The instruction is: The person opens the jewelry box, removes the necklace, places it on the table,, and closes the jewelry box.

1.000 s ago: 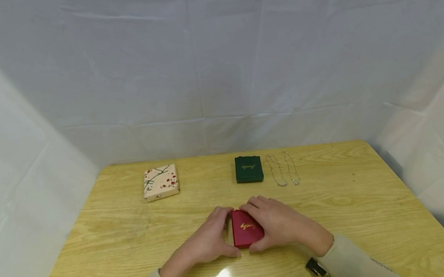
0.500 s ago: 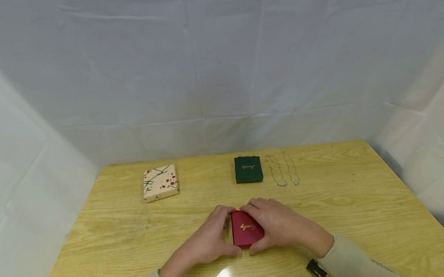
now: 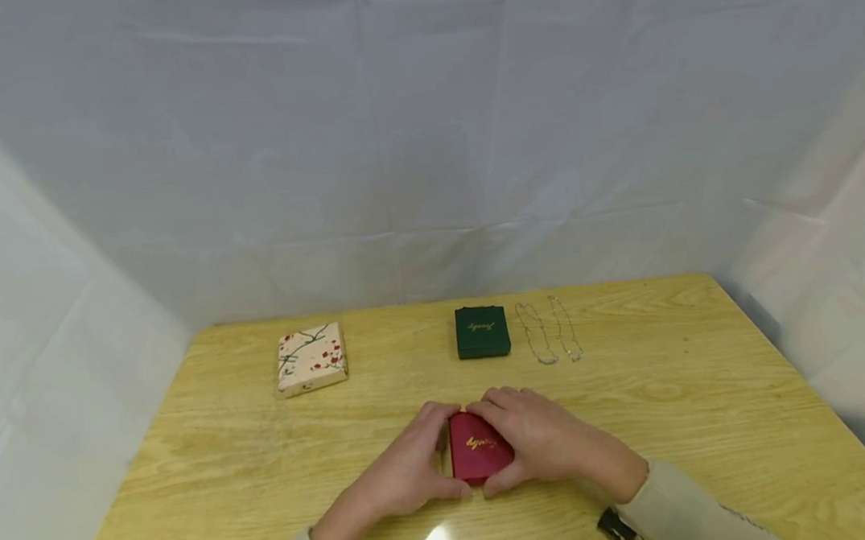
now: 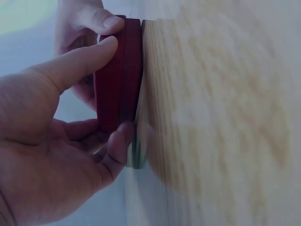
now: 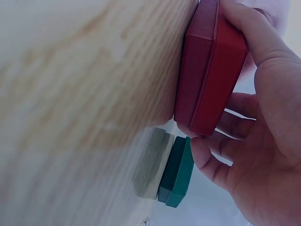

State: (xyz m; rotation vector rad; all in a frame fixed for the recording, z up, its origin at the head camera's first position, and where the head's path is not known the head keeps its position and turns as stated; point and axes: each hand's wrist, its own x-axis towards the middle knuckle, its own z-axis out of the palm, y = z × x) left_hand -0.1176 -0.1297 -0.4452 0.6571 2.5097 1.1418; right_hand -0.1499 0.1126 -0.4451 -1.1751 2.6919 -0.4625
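Observation:
A red jewelry box (image 3: pixel 477 453) with gold lettering lies on the wooden table in front of me in the head view. My left hand (image 3: pixel 412 464) holds it from the left, thumb at the near side and fingers at the far side. From the right, my right hand (image 3: pixel 537 438) grips it the same way, its palm hiding part of the lid. In the left wrist view, both thumbs press the near side of the red box (image 4: pixel 110 89). A seam between lid and base runs along the red box (image 5: pixel 207 70) in the right wrist view.
Behind the hands sits a green jewelry box (image 3: pixel 483 332), with two thin chain necklaces (image 3: pixel 547 332) laid out to its right. A cream box with a floral branch print (image 3: pixel 312 360) stands at the back left. A black clip (image 3: pixel 618 526) shows by the right sleeve.

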